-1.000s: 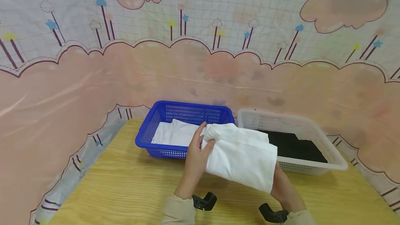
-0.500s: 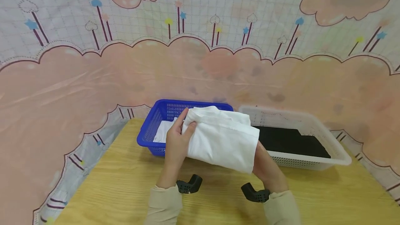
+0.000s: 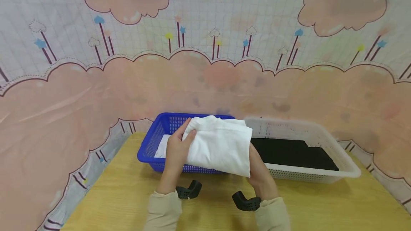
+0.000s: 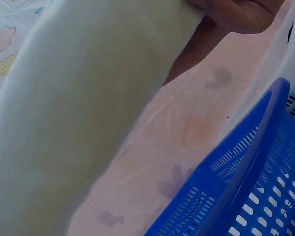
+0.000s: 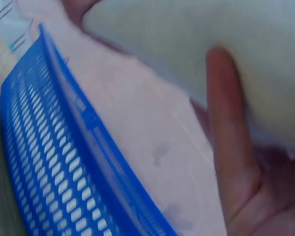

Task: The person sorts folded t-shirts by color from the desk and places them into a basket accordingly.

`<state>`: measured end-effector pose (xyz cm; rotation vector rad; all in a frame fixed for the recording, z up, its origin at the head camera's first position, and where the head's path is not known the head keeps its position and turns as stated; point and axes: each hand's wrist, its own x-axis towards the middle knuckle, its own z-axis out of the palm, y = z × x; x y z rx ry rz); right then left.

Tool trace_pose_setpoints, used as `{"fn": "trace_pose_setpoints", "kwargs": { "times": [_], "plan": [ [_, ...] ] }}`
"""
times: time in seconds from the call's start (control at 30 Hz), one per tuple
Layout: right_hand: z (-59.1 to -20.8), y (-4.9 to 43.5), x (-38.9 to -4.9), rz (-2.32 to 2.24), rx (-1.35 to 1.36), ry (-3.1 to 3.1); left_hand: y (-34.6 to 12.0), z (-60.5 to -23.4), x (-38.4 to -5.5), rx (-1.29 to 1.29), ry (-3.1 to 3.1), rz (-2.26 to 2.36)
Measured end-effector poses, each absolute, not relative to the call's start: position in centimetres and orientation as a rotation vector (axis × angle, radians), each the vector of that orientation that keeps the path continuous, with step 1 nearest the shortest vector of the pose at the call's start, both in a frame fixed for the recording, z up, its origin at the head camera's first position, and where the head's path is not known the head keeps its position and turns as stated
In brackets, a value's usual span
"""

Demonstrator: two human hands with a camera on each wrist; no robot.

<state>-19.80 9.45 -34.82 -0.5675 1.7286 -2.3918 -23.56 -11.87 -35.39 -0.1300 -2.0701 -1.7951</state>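
A folded white cloth [image 3: 218, 145] is held up in both hands over the front of a blue basket [image 3: 157, 167]. My left hand [image 3: 176, 149] grips its left edge, thumb on the near face. At the cloth's lower right edge is my right hand [image 3: 259, 172], its fingers mostly hidden behind the cloth in the head view. The right wrist view shows a straight digit of the right hand [image 5: 231, 142] lying against the cloth's pale underside. Inside the blue basket, more white cloth [image 3: 162, 148] shows left of the left hand.
A white basket [image 3: 298, 174] with folded black cloth [image 3: 289, 152] in it stands right of the blue one. Both rest on a wooden table [image 3: 118, 188] before a printed curtain [image 3: 154, 85]. A black wrist mount [image 3: 189, 190] sits at each sleeve cuff.
Both hands have carried the folded white cloth leftward, from between the two baskets to over the blue basket. The head view has also tilted slightly.
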Motion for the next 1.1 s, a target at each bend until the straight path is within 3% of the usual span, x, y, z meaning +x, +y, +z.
{"fn": "trace_pose_setpoints", "kwargs": {
  "times": [0.23, 0.5, 0.83, 1.1],
  "plan": [
    [-35.6, 8.5, -22.3, -2.726, -0.272, 1.431, -12.1, -34.3, -22.5, -0.371, -2.195, -1.882],
    [-36.1, 8.8, -23.9, -2.737, -0.207, 1.340, -12.6, -34.0, -21.9, -0.501, -2.197, -1.948],
    [-37.3, 9.1, -24.4, -2.696, -0.234, 1.474, -13.3, -36.4, -23.2, -0.499, -2.250, -1.856],
    [-37.5, 9.4, -24.6, -2.597, -0.259, 1.532, -13.1, -37.1, -24.1, -0.316, -2.261, -1.791]
  ]
}}
